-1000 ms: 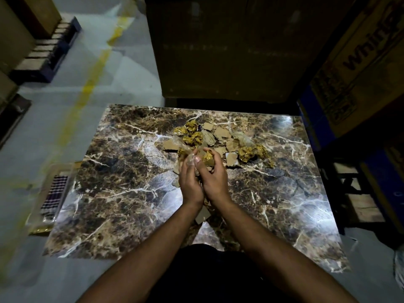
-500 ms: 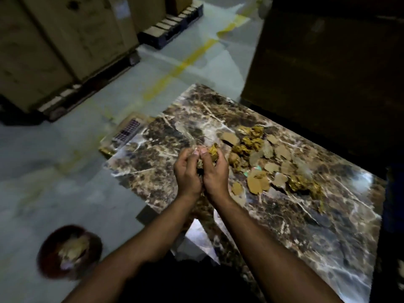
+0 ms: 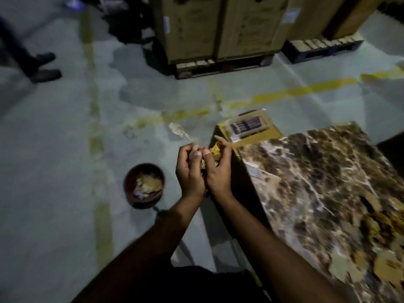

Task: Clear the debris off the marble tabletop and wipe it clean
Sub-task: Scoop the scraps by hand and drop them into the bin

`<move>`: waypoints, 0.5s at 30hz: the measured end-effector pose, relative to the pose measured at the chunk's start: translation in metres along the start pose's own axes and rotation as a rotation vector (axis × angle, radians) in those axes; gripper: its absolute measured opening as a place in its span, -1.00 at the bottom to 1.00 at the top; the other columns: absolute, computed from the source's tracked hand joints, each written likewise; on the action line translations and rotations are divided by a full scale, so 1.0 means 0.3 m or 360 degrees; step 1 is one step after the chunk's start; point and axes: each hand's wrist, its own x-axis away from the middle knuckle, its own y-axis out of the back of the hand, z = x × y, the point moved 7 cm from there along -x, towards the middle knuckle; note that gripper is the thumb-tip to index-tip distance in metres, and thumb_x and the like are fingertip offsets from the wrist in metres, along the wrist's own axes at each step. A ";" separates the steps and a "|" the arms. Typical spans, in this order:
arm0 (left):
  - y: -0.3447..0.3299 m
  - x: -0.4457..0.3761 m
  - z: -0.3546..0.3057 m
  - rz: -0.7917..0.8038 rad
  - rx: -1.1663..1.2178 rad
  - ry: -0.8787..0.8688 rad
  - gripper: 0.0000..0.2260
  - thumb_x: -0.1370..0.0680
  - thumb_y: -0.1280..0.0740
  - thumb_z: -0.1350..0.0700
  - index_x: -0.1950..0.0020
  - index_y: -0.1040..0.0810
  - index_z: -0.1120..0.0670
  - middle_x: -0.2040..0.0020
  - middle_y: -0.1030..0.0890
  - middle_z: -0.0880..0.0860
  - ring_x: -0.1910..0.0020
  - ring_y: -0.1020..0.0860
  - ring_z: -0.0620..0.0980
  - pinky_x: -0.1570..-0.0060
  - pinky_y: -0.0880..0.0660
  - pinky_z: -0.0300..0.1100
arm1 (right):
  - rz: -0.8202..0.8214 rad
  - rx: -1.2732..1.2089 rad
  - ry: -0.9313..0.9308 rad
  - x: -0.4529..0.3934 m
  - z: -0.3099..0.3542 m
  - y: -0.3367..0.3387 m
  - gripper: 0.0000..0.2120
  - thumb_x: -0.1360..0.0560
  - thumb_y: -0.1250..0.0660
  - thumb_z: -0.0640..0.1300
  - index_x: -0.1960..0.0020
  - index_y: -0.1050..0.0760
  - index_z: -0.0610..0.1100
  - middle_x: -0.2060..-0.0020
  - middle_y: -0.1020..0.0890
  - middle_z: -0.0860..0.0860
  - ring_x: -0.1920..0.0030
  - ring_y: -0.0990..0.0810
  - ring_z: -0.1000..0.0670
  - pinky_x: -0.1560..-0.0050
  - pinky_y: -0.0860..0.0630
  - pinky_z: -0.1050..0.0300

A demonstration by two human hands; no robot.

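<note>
Head view: both hands, left and right, cupped together at centre frame, clutch crumpled debris off the edge of the desk at three o'clock, a bucket on the floor at nine o'clock.

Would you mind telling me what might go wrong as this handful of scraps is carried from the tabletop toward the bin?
1. The clear plastic strip sticks loosely out above the left hand and might slip free onto the floor.
2. The right hand cups crumpled gold scraps only loosely; bits may fall short of the red bin.
3. More debris remains on the marble tabletop.
</note>
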 end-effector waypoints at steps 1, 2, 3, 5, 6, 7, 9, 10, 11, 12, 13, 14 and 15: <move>0.086 -0.056 -0.011 -0.0071 -0.0015 -0.0018 -0.86 -0.56 -0.27 0.10 -0.09 -0.52 0.05 0.01 -0.62 0.07 0.02 -0.59 -0.02 0.01 -0.53 -0.12 | 0.0045 0.0001 0.0005 -0.003 -0.006 -0.105 -0.68 -0.62 -0.32 -0.17 -0.35 -0.39 -0.08 -0.05 -0.60 0.07 0.00 -0.59 0.27 -0.04 -0.50 0.32; 0.178 -0.111 -0.016 -0.0145 -0.0031 -0.0028 -0.83 -0.56 -0.27 0.15 -0.14 -0.50 0.04 -0.03 -0.61 0.06 -0.01 -0.59 -0.07 -0.01 -0.52 -0.17 | 0.0111 0.0022 0.0002 -0.003 -0.023 -0.215 -0.66 -0.62 -0.31 -0.15 -0.38 -0.40 -0.06 -0.14 -0.59 0.04 -0.09 -0.60 0.21 -0.11 -0.51 0.27; 0.261 -0.159 -0.019 -0.0195 -0.0016 -0.0028 -0.78 -0.56 -0.26 0.19 -0.20 -0.49 0.07 -0.07 -0.60 0.06 -0.03 -0.59 -0.11 -0.03 -0.51 -0.23 | 0.0170 0.0044 -0.0010 -0.003 -0.043 -0.315 -0.67 -0.61 -0.28 -0.11 -0.36 -0.44 -0.05 -0.18 -0.59 0.04 -0.13 -0.60 0.15 -0.14 -0.51 0.23; 0.403 -0.239 -0.020 -0.0292 -0.0030 0.0004 -0.72 -0.57 -0.26 0.26 -0.28 -0.50 0.16 -0.11 -0.61 0.08 -0.06 -0.58 -0.18 -0.05 -0.48 -0.32 | 0.0294 0.0046 -0.0081 0.000 -0.091 -0.485 -0.76 -0.59 -0.27 -0.12 -0.24 -0.51 -0.07 -0.11 -0.62 0.05 -0.07 -0.63 0.09 -0.10 -0.54 0.18; 0.472 -0.274 -0.002 -0.0354 -0.0111 0.0032 -0.74 -0.57 -0.27 0.30 -0.26 -0.53 0.22 -0.07 -0.62 0.06 -0.04 -0.58 -0.26 -0.04 -0.46 -0.37 | 0.0340 0.0047 -0.0129 0.001 -0.128 -0.563 -0.81 -0.58 -0.28 -0.12 -0.18 -0.53 -0.09 -0.05 -0.64 0.06 -0.03 -0.64 0.08 -0.07 -0.55 0.15; 0.532 -0.302 0.033 -0.0397 -0.0169 0.0050 -0.79 -0.57 -0.26 0.34 -0.18 -0.56 0.25 -0.01 -0.62 0.01 0.00 -0.57 -0.30 -0.02 -0.46 -0.38 | 0.0374 0.0064 -0.0164 0.005 -0.164 -0.628 -0.84 -0.57 -0.29 -0.10 -0.12 -0.53 -0.10 0.01 -0.64 0.07 0.01 -0.63 0.08 -0.05 -0.55 0.14; 0.620 -0.337 0.130 -0.0442 -0.0210 0.0123 -0.85 -0.54 -0.25 0.22 -0.02 -0.61 0.13 0.09 -0.62 -0.04 0.04 -0.60 -0.14 0.03 -0.52 -0.15 | 0.0413 0.0121 -0.0245 0.014 -0.266 -0.714 -0.80 -0.55 -0.30 0.00 -0.06 -0.53 -0.11 0.10 -0.65 0.08 0.07 -0.63 0.07 -0.02 -0.58 0.04; 0.665 -0.360 0.199 -0.0478 -0.0235 0.0187 -0.84 -0.51 -0.23 0.12 0.04 -0.60 0.00 0.09 -0.63 -0.04 0.04 -0.60 -0.01 0.02 -0.54 0.00 | 0.0436 0.0144 -0.0287 0.011 -0.334 -0.755 -0.76 -0.52 -0.28 0.03 -0.05 -0.54 -0.12 0.11 -0.65 0.06 0.08 -0.63 0.04 -0.02 -0.59 -0.06; 0.703 -0.381 0.272 -0.0528 -0.0246 0.0257 -0.84 -0.49 -0.22 0.05 0.08 -0.59 -0.10 0.08 -0.64 -0.05 0.03 -0.60 0.06 -0.01 -0.55 0.06 | 0.0455 0.0172 -0.0331 0.005 -0.405 -0.791 -0.73 -0.50 -0.27 0.04 -0.04 -0.54 -0.13 0.11 -0.66 0.03 0.08 -0.63 -0.01 -0.03 -0.59 -0.15; 0.738 -0.403 0.350 -0.0584 -0.0246 0.0324 -0.85 -0.47 -0.21 0.01 0.11 -0.58 -0.14 0.07 -0.64 -0.06 0.01 -0.60 0.07 -0.04 -0.54 0.06 | 0.0476 0.0197 -0.0370 -0.004 -0.488 -0.826 -0.72 -0.48 -0.27 0.04 -0.05 -0.54 -0.14 0.10 -0.66 0.00 0.06 -0.63 -0.04 -0.05 -0.59 -0.20; 0.769 -0.420 0.421 -0.0663 -0.0237 0.0390 -0.85 -0.47 -0.21 -0.03 0.12 -0.58 -0.14 0.07 -0.64 -0.07 0.00 -0.60 0.07 -0.07 -0.54 0.03 | 0.0498 0.0211 -0.0401 -0.016 -0.568 -0.859 -0.70 -0.48 -0.26 0.03 -0.07 -0.55 -0.15 0.08 -0.67 -0.03 0.04 -0.64 -0.06 -0.07 -0.58 -0.23; 0.796 -0.433 0.477 -0.0763 -0.0213 0.0443 -0.83 -0.48 -0.23 -0.08 0.10 -0.60 -0.12 0.05 -0.66 -0.05 -0.02 -0.61 0.05 -0.08 -0.54 0.00 | 0.0518 0.0224 -0.0422 -0.029 -0.641 -0.884 -0.68 -0.48 -0.26 0.03 -0.09 -0.56 -0.16 0.05 -0.68 -0.05 0.00 -0.65 -0.08 -0.10 -0.58 -0.24; 0.830 -0.455 0.560 -0.0875 -0.0183 0.0507 -0.78 -0.48 -0.26 -0.13 0.06 -0.63 -0.07 0.03 -0.68 -0.02 -0.03 -0.63 0.00 -0.08 -0.55 -0.06 | 0.0549 0.0243 -0.0448 -0.044 -0.733 -0.919 -0.66 -0.49 -0.25 0.03 -0.12 -0.56 -0.17 0.02 -0.68 -0.05 -0.03 -0.66 -0.08 -0.13 -0.58 -0.23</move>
